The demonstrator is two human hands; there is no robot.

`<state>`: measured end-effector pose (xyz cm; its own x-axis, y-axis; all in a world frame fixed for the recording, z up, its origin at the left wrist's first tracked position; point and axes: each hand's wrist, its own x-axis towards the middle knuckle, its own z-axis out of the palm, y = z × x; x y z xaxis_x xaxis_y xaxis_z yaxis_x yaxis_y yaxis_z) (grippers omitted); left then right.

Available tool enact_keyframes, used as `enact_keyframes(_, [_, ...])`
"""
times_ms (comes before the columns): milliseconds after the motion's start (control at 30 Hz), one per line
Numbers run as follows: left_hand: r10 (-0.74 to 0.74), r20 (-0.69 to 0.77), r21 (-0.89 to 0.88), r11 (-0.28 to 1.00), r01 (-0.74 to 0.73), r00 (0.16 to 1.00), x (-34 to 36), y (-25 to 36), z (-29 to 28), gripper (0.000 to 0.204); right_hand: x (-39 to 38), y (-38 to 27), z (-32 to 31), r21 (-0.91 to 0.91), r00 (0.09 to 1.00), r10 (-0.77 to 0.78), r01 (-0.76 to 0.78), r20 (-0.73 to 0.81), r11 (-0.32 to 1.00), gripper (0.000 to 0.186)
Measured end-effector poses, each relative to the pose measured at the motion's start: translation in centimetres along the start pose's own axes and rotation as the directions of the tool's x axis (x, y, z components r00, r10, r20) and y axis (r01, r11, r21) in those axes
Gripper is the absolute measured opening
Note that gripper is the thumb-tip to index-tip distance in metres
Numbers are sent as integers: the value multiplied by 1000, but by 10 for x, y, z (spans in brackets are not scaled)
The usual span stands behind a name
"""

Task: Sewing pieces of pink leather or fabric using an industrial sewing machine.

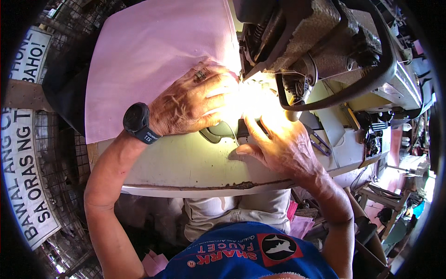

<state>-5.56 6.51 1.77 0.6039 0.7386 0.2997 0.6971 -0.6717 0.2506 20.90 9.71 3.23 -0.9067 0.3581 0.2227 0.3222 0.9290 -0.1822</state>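
Observation:
A large sheet of pink cloth (153, 42) spreads over the left part of the sewing table (186, 162). My left hand (186, 102), with a ring and a black wristwatch, lies on its near right part, fingers stretched toward the sewing machine (320, 23). Beside the needle area, my right hand (290, 146) rests low with its thumb apart and its fingers extended. Strong lamp glare washes out the fingertips of both hands and the cloth edge between them. A pale thread runs down between the hands, near a dark-rimmed piece (216, 132) on the table.
A black curved bar (390, 60) arches in front of the machine at right. Purple-handled snips (321, 145) and a yellow strip-like tool (350, 116) lie right of my right hand. Wire mesh (65, 181) with signs stands at left. Pink scraps (299, 225) hang below the table.

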Motion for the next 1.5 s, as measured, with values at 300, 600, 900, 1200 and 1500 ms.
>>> enact_keyframes(300, [29, -53, 73, 997, -25, 998, 5, -27, -1, 35, 12, 6, 9, -50, 994, 39, -44, -99, 998, 51])
enact_keyframes(600, [26, -79, 104, 994, -17, 997, 8, -28, 0, 31, -3, -2, 1, -8, 987, 153, -153, -58, 988, 52])
enact_keyframes(900, [-36, -121, 160, 986, 56, 992, 9, -37, 7, 36, -98, -26, 15, -1, 891, 316, -335, -327, 942, 34])
enact_keyframes(1200, [-101, -174, 331, 931, 155, 980, 0, -34, 11, 40, -90, -30, 24, -27, 854, 307, -350, -421, 937, 31])
enact_keyframes(1500, [-253, -294, 399, 844, 359, 922, -21, -55, -8, 34, -91, -28, 31, -45, 826, 295, -359, -481, 932, 25])
